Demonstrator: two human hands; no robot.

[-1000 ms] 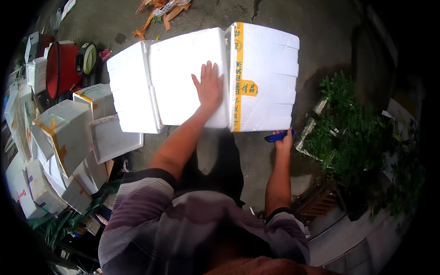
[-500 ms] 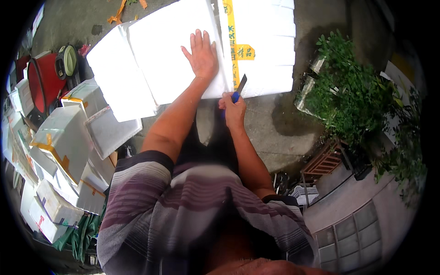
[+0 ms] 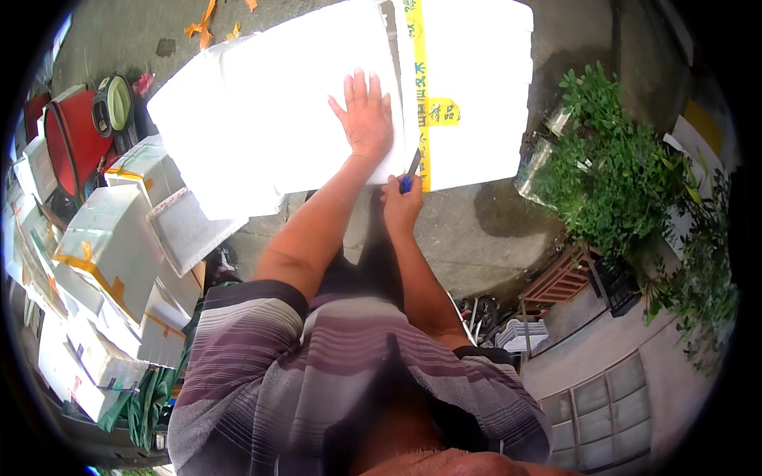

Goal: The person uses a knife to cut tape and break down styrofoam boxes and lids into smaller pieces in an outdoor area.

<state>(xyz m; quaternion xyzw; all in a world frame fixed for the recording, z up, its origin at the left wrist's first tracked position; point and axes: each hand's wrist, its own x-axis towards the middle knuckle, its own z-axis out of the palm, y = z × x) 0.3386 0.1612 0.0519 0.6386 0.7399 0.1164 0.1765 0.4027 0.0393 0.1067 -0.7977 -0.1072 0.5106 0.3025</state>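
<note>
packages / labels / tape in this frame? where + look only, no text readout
White foam box: top centre, large, rectangular, left hand flat on it.
Yellow tape strip: runs along the box's seam, right hand holds a blue cutter at its near end.
Yellow label: small rectangle beside the strip.
Stacked foam boxes: left side, white, orange-yellow taped.

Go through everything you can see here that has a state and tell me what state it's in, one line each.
White foam box: lid on, yellow tape strip along its seam.
Left hand: flat, fingers spread, pressing on the box lid.
Right hand: closed around a blue-handled knife.
Blue-handled knife: blade at the near end of the tape strip.
Stacked foam boxes: piled at the left, some taped, one lying open.
Potted plant: upright, leafy.
</note>
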